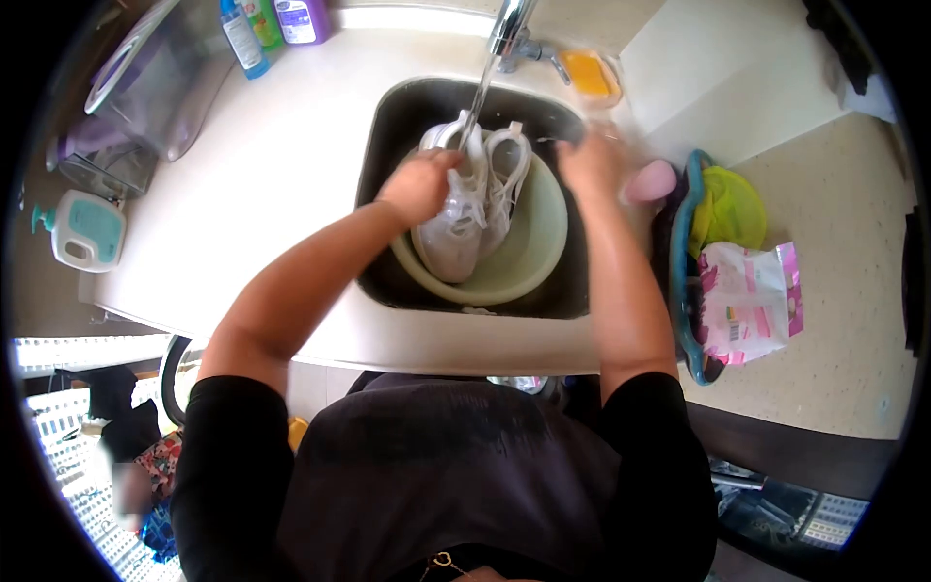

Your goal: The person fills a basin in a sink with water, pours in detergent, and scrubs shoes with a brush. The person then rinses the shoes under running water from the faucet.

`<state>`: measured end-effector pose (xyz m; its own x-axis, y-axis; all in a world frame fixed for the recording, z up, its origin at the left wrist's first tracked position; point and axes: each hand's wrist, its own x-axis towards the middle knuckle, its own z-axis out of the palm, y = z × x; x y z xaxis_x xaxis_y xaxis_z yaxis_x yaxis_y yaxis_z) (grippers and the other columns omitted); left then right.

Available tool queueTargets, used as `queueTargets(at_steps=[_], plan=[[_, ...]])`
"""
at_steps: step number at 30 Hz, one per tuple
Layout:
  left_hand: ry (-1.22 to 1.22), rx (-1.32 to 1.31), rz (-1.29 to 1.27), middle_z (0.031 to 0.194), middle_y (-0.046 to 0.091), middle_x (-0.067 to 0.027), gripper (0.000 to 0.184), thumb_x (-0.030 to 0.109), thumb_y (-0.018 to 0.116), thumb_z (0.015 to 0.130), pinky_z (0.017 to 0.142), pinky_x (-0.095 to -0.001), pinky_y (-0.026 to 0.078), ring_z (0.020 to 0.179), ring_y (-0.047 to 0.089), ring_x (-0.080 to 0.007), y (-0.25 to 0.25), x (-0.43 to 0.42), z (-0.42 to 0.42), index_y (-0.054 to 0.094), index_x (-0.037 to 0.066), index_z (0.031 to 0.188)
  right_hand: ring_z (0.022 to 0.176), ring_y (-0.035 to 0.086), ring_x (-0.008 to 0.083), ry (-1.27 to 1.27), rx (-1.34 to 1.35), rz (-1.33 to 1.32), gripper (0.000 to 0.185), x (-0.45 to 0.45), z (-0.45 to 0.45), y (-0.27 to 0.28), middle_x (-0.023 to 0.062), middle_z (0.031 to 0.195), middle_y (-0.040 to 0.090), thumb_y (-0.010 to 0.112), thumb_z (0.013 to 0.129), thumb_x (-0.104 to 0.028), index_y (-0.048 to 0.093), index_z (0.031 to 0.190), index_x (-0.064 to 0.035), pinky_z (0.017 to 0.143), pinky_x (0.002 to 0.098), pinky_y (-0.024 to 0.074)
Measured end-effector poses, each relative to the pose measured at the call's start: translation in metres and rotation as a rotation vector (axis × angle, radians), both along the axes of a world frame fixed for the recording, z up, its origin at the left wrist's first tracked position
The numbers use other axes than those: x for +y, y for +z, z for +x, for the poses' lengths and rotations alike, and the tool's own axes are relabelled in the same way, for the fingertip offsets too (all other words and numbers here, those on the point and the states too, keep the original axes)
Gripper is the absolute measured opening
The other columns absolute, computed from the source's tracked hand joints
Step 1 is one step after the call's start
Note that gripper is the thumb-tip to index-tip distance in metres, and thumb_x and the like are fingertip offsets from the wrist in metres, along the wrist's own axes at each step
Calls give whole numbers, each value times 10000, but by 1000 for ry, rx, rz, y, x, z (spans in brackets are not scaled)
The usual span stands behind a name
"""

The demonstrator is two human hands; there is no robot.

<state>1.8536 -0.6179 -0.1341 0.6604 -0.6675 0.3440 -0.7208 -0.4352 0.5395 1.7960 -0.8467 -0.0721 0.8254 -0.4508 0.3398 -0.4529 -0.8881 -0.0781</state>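
Note:
A pair of white shoes (456,233) rests in a pale green basin (529,252) inside the dark sink (383,131). Water runs from the faucet (508,29) onto the shoes near their openings. My left hand (422,184) is closed on the left side of one shoe, its fingers near the shoe's opening. My right hand (592,160) is at the sink's right edge, apart from the shoes and blurred by motion. Whether its fingers hold anything cannot be made out.
Orange soap (587,73) lies on a dish behind the right hand. A pink object (651,181), a blue-rimmed basket (687,262) and a pink-white packet (747,301) are on the right. Bottles (244,41), clear containers (155,87) and a teal-labelled bottle (89,231) stand left.

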Motion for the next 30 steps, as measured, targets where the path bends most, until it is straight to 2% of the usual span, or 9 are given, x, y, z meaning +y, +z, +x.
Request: queueTargets(at_steps=[3,6,9,12,15,21,25,27,30], plan=[[288,646,-156,1007,560,-215,376,113,495,726,801,-354,426,934,546,-321,-10,-63,13,503,-39,1070,1163,345,309,-367,183,119,652,-40,-10,21,166,1215,431,615,729,-382,393,1208,1,964,385,283],[440,1337,-592,795,567,-109,352,270,581,756,655,-323,422,732,542,-226,-47,-99,47,555,-3,976,1179,315,310,-569,207,250,730,-62,-5,19,163,1282,352,612,723,-428,343,1245,6,979,395,245],[480,1536,-768,721,526,-69,314,304,577,781,583,-292,419,655,505,-176,-43,-103,59,559,24,921,1198,261,321,-640,102,285,736,-69,-6,3,165,1314,297,605,729,-424,318,1252,7,957,451,244],[430,1709,-1568,640,496,19,224,313,555,812,465,-212,428,535,503,-90,-31,-107,53,514,113,722,1237,202,353,-649,-17,224,669,-78,-13,-20,177,1330,274,578,754,-391,338,1244,-4,975,456,229],[568,1638,-1768,693,521,29,213,314,512,827,476,-197,452,578,527,-95,-53,-120,63,523,129,723,1215,227,359,-679,-85,259,635,-70,-19,-16,193,1317,269,582,757,-305,321,1239,15,970,452,258],[703,1725,-1556,763,560,22,207,241,373,872,619,-241,462,744,556,-110,-58,-111,64,542,129,828,1186,254,370,-564,-251,224,578,-76,-26,-13,211,1317,237,612,702,-131,358,1202,6,973,432,281],[549,1772,-1566,936,596,-50,303,263,290,900,808,-314,422,867,562,-176,-38,-87,45,543,102,943,1181,262,398,87,-467,223,724,34,-28,-11,231,1354,175,647,630,-98,343,1283,-179,945,474,302],[344,1768,-1472,1023,567,-85,336,266,259,909,866,-362,399,943,540,-229,-48,-81,44,520,89,1027,1171,297,402,238,-411,403,687,83,-14,-10,250,1350,190,624,647,-96,357,1277,-152,935,497,283],[-119,1805,-1482,1158,499,-145,391,259,248,926,919,-356,382,1061,488,-240,-34,-64,28,417,28,1193,1148,372,355,479,-364,149,549,104,21,-35,230,1248,387,540,747,-217,369,1257,-107,935,454,279]])
